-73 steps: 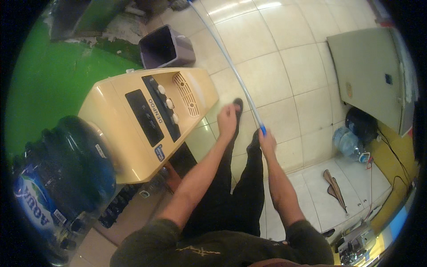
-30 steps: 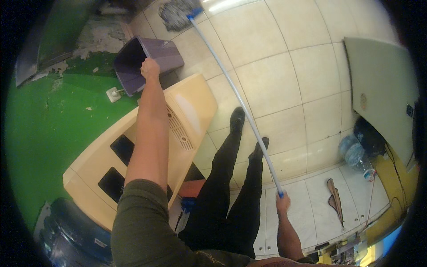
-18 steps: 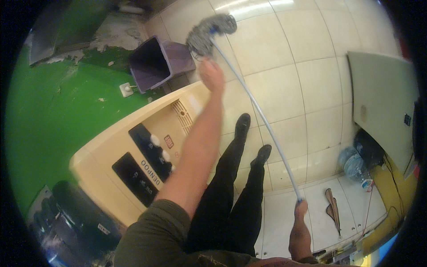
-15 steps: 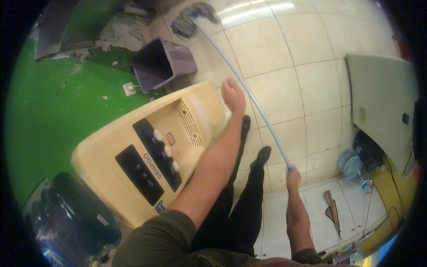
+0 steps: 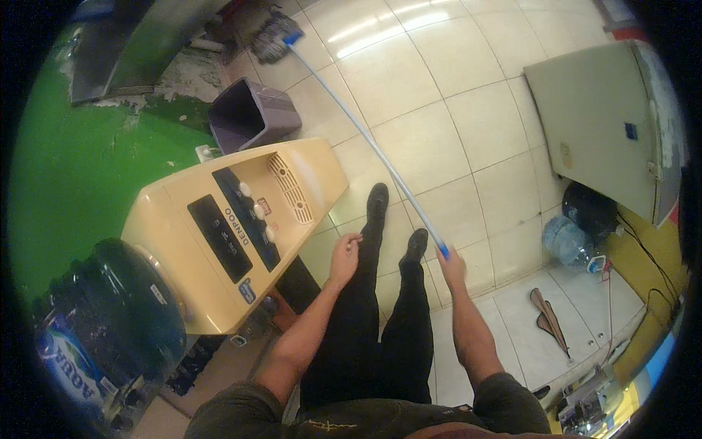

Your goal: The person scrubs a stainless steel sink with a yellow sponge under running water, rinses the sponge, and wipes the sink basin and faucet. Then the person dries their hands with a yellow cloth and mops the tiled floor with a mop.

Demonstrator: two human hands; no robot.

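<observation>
A string mop lies across the floor, its pale blue handle (image 5: 365,141) running from my right hand (image 5: 453,269) to the far left. My right fingers are wrapped round the blue grip at its near end. The grey mop head (image 5: 273,40) rests on the tiles at the far left, joined to the handle by a blue socket (image 5: 292,37). My left hand (image 5: 346,259) hangs before my left leg, beside the cream water dispenser (image 5: 164,212). Its fingers are curled in loosely, and nothing shows in them. The left hand does not touch the mop.
A purple-grey bin (image 5: 281,110) lies tipped beyond the dispenser, along the green wall (image 5: 80,168). A big water bottle (image 5: 139,293) sits on the dispenser. To the right are a pale refrigerator (image 5: 596,110), a clear bottle (image 5: 567,240) and a brown folded item (image 5: 548,322) on a tiled ledge (image 5: 512,322).
My left hand has come back from beyond the dispenser's front toward my body. The mop head has shifted left, and my right hand still grips the handle. The whole view has shifted.
</observation>
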